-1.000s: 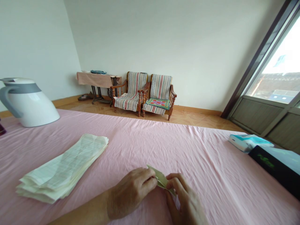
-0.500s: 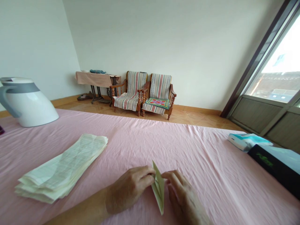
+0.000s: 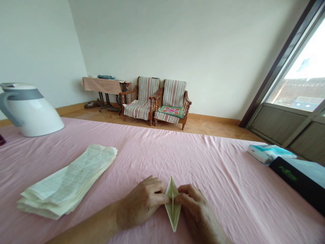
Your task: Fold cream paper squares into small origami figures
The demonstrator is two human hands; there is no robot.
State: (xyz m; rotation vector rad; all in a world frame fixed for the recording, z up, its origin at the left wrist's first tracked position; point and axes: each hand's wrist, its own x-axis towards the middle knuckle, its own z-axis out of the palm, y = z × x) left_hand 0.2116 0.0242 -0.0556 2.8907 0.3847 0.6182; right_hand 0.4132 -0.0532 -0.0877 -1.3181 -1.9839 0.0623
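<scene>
A small folded piece of pale yellow-green paper (image 3: 173,217) stands between my hands near the front of the table, spread into a pointed diamond with a ridge down its middle. My left hand (image 3: 143,200) pinches its left edge between thumb and fingers. On the other side my right hand (image 3: 196,206) grips the right edge, with thumb and forefinger near the central ridge. The undersides of the paper and some fingertips are hidden. To the left lies a stack of long folded paper sheets (image 3: 71,181), untouched by either hand.
A pink cloth (image 3: 142,152) covers the table. At the left stands a white and grey jug (image 3: 42,113). A blue and white packet (image 3: 270,152) and a black-sided box (image 3: 296,181) lie at the right. Beyond the table are two wooden armchairs (image 3: 188,101).
The folded paper has turned from nearly edge-on and opened out into a wider diamond. My right hand has moved left onto its edge, and my left fingers have shifted slightly.
</scene>
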